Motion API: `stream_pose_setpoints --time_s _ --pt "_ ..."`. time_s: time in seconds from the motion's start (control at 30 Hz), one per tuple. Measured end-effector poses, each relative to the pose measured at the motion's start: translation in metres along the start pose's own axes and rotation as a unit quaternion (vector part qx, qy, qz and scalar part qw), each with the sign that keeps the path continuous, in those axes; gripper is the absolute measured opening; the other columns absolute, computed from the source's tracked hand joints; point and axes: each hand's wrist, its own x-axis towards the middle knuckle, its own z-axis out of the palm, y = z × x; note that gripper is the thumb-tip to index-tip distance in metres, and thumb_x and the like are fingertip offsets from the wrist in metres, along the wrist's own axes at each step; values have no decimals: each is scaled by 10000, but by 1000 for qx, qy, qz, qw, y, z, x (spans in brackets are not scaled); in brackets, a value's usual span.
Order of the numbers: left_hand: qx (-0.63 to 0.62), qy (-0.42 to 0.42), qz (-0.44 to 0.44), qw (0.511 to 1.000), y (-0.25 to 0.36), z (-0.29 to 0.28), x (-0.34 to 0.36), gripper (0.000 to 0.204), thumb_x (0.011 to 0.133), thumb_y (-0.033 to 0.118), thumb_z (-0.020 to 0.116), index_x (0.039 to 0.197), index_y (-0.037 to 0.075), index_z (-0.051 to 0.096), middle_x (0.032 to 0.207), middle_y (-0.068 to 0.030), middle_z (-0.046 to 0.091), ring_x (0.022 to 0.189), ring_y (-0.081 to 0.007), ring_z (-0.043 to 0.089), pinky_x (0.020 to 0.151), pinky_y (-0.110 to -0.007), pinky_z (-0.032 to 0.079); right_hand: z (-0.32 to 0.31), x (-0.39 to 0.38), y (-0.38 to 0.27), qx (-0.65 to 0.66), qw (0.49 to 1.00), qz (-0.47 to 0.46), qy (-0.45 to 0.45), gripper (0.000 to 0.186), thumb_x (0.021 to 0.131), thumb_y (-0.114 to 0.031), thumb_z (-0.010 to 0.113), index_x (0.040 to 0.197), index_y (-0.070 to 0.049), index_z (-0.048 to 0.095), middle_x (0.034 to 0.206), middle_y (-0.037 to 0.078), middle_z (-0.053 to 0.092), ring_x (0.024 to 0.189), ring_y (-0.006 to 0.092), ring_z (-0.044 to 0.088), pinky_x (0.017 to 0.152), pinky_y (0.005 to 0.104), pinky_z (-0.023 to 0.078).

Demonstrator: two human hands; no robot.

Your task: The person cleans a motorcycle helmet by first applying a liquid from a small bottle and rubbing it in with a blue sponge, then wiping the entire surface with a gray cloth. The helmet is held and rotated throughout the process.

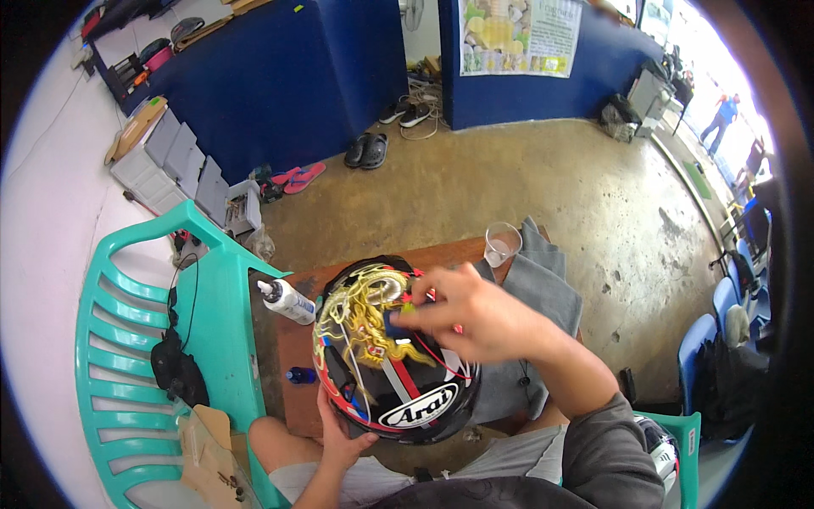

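A glossy black motorcycle helmet (428, 382) with a gold dragon design, red and grey stripes and a white oval logo rests on a low brown wooden table (297, 407) before my lap. My left hand (341, 437) grips its lower left rim, thumb toward me. Over the helmet's top right, my right hand (479, 314) pinches a small dark blue block (395, 325) against the painted surface. Motion blurs those fingers, and the block's kind is not clear. Left of the helmet stand a white squeeze bottle (288, 301) and a tiny blue bottle (300, 375).
A clear plastic cup (503, 244) and a grey cloth (547, 280) lie at the table's right. On my left is a green plastic chair (225, 314) holding a black item and cardboard. Clogs (366, 151) sit on the far floor; blue chairs (699, 335) line the right.
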Motion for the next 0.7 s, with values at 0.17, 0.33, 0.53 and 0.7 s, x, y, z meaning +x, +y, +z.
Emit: stream_pose_setpoints --time_s 0.17,0.33,0.53,0.7 --pt "-2 6 17 1000 -4 4 0 1516 681 461 1027 1697 5 -3 1682 -201 272 1536 -328 361 1279 -467 282 2 37 -5 -7 983 185 17 392 886 -45 681 1256 -103 796 1022 196 698 901 371 739 827 496 604" --pt "-25 11 83 996 -20 3 1 1510 700 463 1018 1697 -8 -13 1682 -231 276 1537 -354 359 1282 -473 276 33 37 -63 -147 984 93 -41 399 868 -68 699 1247 -127 808 1074 161 684 943 329 692 845 458 540" --pt "31 28 100 994 -42 4 2 1493 681 505 1014 1689 -35 53 1656 -250 280 1537 -375 343 1281 -471 277 28 90 -54 -174 920 344 -68 383 901 -123 679 1266 -111 797 1024 243 714 856 379 745 807 472 589" --pt "45 52 152 986 -50 8 2 1438 696 493 1009 1681 -47 111 1617 -246 308 1527 -386 341 1277 -477 283 97 106 -94 -309 904 228 -186 274 867 -208 681 1038 -44 818 1056 253 739 1125 398 673 929 539 515"
